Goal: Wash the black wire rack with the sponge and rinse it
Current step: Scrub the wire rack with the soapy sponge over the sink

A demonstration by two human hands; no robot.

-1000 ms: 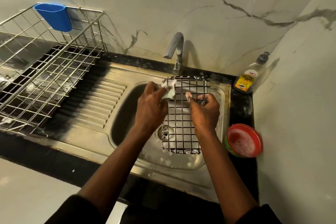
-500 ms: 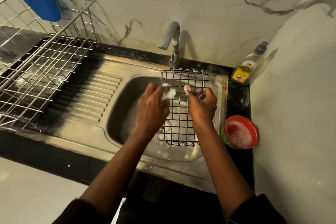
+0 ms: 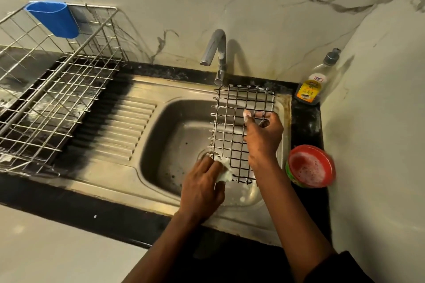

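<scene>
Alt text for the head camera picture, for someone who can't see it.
The right hand holds a black wire rack in a steel sink while the left hand scrubs its lower corner with a sponge. A red bowl of suds stands beside the sink.

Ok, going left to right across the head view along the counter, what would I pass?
Wire dish basket → ribbed drainboard → black wire rack → red bowl with suds.

White grey-veined marble walls (image 3: 276, 18) meeting in a corner, black stone counter (image 3: 69, 202), steel sink (image 3: 161, 135) with ribbed drainboard (image 3: 128, 126), chrome tap (image 3: 217, 48), wire dish drainer (image 3: 57, 99) at left, dim warm light
</scene>
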